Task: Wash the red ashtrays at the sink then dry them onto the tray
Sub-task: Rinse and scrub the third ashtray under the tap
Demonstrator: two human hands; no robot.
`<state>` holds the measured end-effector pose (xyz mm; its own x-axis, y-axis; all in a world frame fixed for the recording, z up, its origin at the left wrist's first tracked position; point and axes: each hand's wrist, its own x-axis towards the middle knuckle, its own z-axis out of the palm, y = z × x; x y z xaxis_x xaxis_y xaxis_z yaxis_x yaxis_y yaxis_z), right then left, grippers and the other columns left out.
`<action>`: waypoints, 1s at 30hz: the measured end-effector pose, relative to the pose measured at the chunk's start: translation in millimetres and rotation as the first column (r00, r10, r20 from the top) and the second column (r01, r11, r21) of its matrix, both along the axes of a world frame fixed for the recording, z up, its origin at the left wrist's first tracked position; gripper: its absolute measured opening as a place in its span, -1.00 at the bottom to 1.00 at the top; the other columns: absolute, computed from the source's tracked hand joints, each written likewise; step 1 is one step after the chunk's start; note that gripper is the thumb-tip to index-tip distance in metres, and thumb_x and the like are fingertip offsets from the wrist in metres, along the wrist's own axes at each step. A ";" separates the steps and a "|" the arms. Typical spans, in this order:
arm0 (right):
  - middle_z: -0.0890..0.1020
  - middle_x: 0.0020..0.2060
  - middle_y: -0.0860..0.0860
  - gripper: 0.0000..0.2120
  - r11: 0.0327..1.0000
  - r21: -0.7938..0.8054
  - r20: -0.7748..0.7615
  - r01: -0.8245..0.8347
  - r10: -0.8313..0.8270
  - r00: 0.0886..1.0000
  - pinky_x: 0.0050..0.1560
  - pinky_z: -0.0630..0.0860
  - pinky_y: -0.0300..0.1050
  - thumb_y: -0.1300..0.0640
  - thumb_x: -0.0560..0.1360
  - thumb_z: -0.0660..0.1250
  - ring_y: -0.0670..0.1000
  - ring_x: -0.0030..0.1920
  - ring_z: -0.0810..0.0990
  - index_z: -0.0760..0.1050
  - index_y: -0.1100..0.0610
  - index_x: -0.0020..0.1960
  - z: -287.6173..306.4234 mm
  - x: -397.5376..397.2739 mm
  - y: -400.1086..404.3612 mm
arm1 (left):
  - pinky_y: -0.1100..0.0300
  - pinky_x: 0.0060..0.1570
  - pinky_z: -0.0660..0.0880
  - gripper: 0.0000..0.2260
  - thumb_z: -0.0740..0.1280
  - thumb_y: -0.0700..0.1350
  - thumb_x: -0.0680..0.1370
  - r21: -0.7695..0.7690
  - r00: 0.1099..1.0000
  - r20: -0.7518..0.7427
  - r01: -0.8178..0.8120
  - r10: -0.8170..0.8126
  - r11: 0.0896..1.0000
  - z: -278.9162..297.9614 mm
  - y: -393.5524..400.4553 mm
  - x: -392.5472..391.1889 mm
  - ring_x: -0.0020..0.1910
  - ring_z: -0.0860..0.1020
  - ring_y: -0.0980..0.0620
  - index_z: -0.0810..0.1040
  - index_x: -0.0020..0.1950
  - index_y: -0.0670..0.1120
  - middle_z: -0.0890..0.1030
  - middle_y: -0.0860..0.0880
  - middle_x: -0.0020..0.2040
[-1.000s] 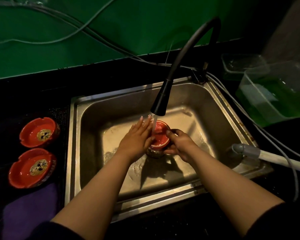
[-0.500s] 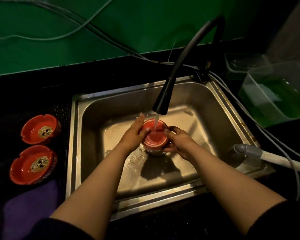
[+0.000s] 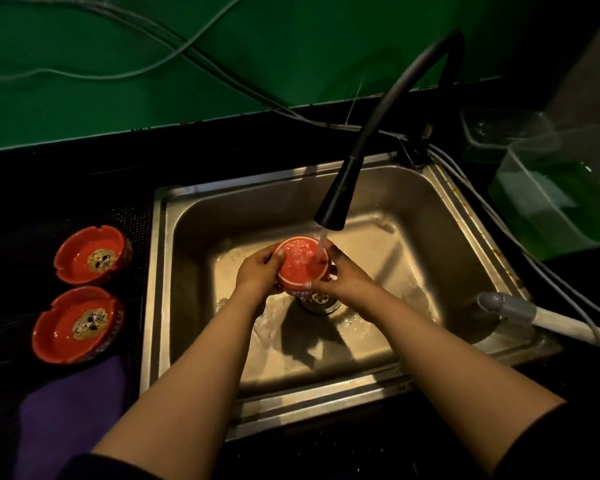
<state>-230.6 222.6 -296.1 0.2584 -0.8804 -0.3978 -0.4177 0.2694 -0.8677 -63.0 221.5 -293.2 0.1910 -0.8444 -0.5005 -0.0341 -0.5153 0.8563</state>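
Observation:
A red ashtray is held upside down over the drain of the steel sink, under water running from the black faucet. My left hand grips its left edge and my right hand grips its right edge. Two more red ashtrays, each with a gold emblem, stand upright on a dark tray left of the sink: one farther back and one nearer.
A purple cloth lies at the front left. A grey and white hose rests on the sink's right rim. Clear plastic containers stand at the back right. Cables run along the green wall.
The ashtray has been turned so its flat base faces up under the stream. My left hand has gone from straight fingers against it to curled around its edge.

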 end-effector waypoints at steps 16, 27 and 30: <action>0.47 0.18 -0.13 -0.10 0.982 -0.155 -0.010 0.106 -0.109 0.994 0.20 0.54 -0.01 0.20 0.09 0.67 0.00 0.22 0.50 0.29 -0.18 0.27 -2.2 -15.1 2.1 | -0.01 -0.02 0.61 -0.73 0.29 -0.05 0.60 -0.064 0.997 -0.031 0.071 -0.073 0.995 12.6 0.5 -11.2 0.12 0.58 -0.12 0.51 0.29 0.00 0.58 -0.09 0.20; 0.51 0.07 -0.20 -0.24 1.000 -0.002 0.050 0.013 -0.012 0.999 0.06 0.47 -0.32 0.24 0.20 0.63 -0.17 0.09 0.51 0.34 -0.05 0.27 -1.9 -21.4 25.5 | 0.13 -0.08 0.56 -0.67 0.23 -0.05 0.63 0.026 0.980 -0.156 0.128 -0.122 0.991 -2.2 32.1 -5.3 0.19 0.54 -0.12 0.43 0.40 -0.02 0.54 -0.12 0.27; 0.56 0.14 -0.11 -0.25 0.993 0.106 0.082 0.045 -0.054 0.995 0.13 0.47 -0.23 0.12 0.24 0.61 -0.08 0.14 0.53 0.37 0.04 0.35 2.1 -30.5 19.0 | 0.10 0.12 0.49 -0.59 0.23 -0.02 0.63 0.035 0.983 -0.154 0.104 -0.098 0.994 3.6 22.6 -12.0 0.21 0.49 -0.07 0.36 0.46 -0.07 0.49 -0.10 0.32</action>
